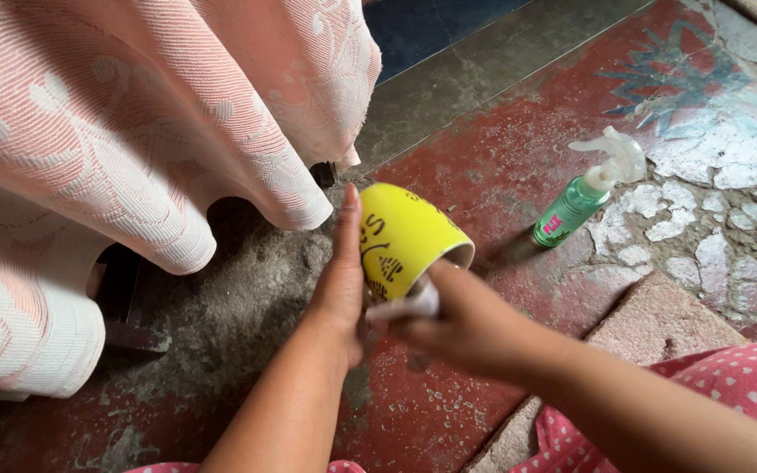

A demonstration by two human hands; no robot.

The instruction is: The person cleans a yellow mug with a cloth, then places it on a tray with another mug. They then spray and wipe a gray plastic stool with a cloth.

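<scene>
Wiping looks underway: left hand (341,280) grips the tilted yellow mug (405,236), right hand (466,328) closed on a white cloth (406,307) at its mouth. Continuing probably calls for turning the mug (green spray bottle (584,197) stands nearby on the floor (501,149)).

The left hand (343,280) grips a yellow mug (405,235) tilted on its side, mouth toward 4 o'clock; the right hand (462,328) presses a white cloth (409,307) at its rim. A green spray bottle (584,193) stands at 2 o'clock on the worn red floor (501,158), pink cloth (116,131) draped at 10 o'clock
</scene>
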